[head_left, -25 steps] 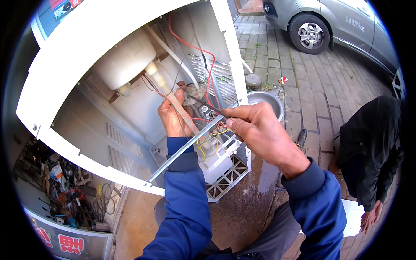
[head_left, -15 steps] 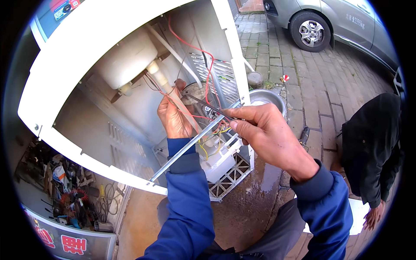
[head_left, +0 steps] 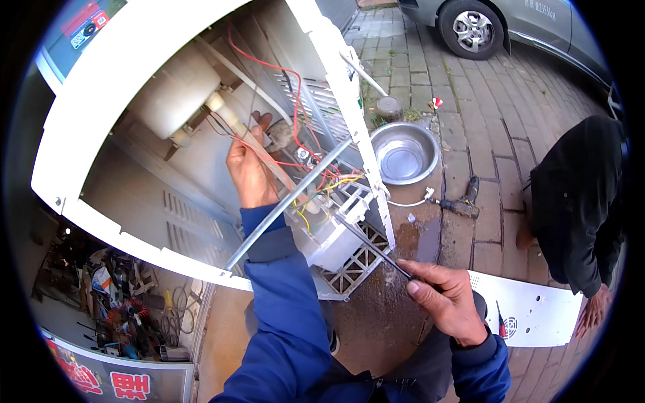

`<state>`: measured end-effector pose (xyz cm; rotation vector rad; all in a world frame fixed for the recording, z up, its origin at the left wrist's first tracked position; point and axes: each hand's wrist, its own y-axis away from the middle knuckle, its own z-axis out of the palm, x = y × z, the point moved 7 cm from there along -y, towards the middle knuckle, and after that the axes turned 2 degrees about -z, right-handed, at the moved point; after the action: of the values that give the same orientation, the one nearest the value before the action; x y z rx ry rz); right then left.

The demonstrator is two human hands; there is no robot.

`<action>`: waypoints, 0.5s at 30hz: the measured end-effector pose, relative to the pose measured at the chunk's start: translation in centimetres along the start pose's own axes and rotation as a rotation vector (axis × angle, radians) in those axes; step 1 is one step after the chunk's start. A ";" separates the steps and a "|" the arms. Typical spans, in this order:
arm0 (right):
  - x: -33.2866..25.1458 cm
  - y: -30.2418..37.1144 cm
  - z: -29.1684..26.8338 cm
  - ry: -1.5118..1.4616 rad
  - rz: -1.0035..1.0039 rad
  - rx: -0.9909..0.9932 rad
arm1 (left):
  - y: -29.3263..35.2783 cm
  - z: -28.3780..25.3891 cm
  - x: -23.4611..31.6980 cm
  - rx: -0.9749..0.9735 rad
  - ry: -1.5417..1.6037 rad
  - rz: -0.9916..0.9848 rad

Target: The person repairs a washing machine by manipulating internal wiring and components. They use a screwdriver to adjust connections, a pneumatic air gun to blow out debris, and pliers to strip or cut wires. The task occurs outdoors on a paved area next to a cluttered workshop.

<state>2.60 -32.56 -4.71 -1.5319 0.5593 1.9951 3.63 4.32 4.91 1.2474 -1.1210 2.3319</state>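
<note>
Inside an open white appliance cabinet (head_left: 144, 250), my left hand (head_left: 252, 171) is closed around a pale tube (head_left: 236, 125) below a rounded white tank (head_left: 176, 94). Its fingertips show past the tube; part of the grip is hidden. Red wires (head_left: 290, 163) cross in front of it. My right hand (head_left: 449, 302) is outside the cabinet, lower right, pinching a long thin dark tool (head_left: 376, 250). The tool's far end points at a white plastic part (head_left: 339, 238) with yellow wires (head_left: 349, 179) above it. A metal bar (head_left: 289, 199) spans the cabinet opening.
A metal basin (head_left: 435, 151) stands right of the cabinet, near a power drill (head_left: 463, 205). At right, a person in dark clothes (head_left: 578, 201) has a hand by a white panel (head_left: 547, 316). Tools and cables (head_left: 124, 309) crowd the lower left. A car (head_left: 537, 27) is parked behind.
My right hand has drawn back from the wires, down and toward me, with the dark tool. My left hand stays at the tube. The view has shifted, showing more of the basin, drill and panel.
</note>
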 end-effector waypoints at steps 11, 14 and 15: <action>26.4 10.5 -2.2 -0.224 0.458 0.188 | -1.0 0.6 0.8 0.085 -0.046 -0.077; 30.6 12.8 -2.8 -0.184 0.527 0.299 | -1.0 0.3 0.7 0.080 -0.087 -0.093; 31.1 12.7 -2.8 -0.193 0.531 0.304 | -1.1 -0.1 0.6 0.107 -0.086 -0.107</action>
<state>-9.60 -38.48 -35.57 -1.0626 1.2229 2.2700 3.78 5.08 5.90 1.4215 -0.9400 2.3047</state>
